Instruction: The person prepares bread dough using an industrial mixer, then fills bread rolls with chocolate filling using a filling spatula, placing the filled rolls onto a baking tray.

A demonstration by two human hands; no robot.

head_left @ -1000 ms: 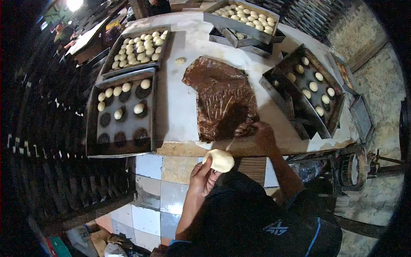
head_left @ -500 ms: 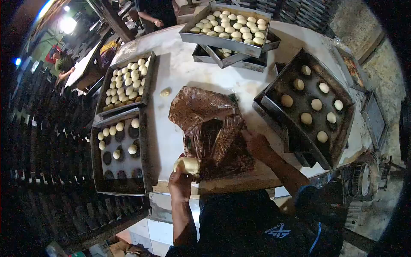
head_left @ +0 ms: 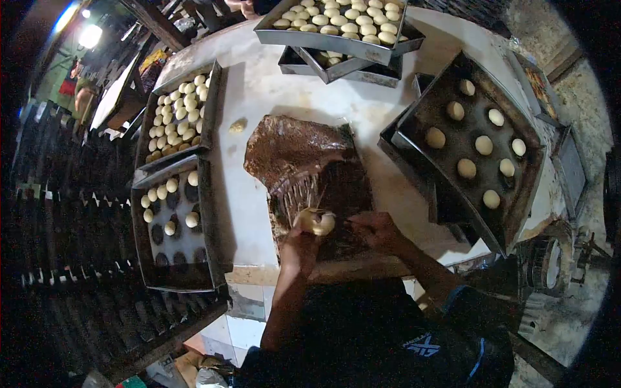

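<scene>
Dough [head_left: 321, 226] is gripped by left hand [head_left: 300, 249], right hand's [head_left: 380, 233] hold unclear, tabletop [head_left: 239, 194] bare leftward.

Nine dough balls [head_left: 484, 145] sit in the top right-hand tray [head_left: 475, 116]. On the left I see two trays: eight balls in the near left tray [head_left: 183, 240], and in the far left tray [head_left: 212, 103] upward of two dozen, though they crowd too tightly to swear to a figure. Three trays [head_left: 323, 44] are stacked at the back. One counter [head_left: 259, 84], one brown sheet [head_left: 291, 155]. Two hands, one left hand [head_left: 301, 249], one right hand [head_left: 378, 233]; one dough piece [head_left: 317, 222] between them.
</scene>
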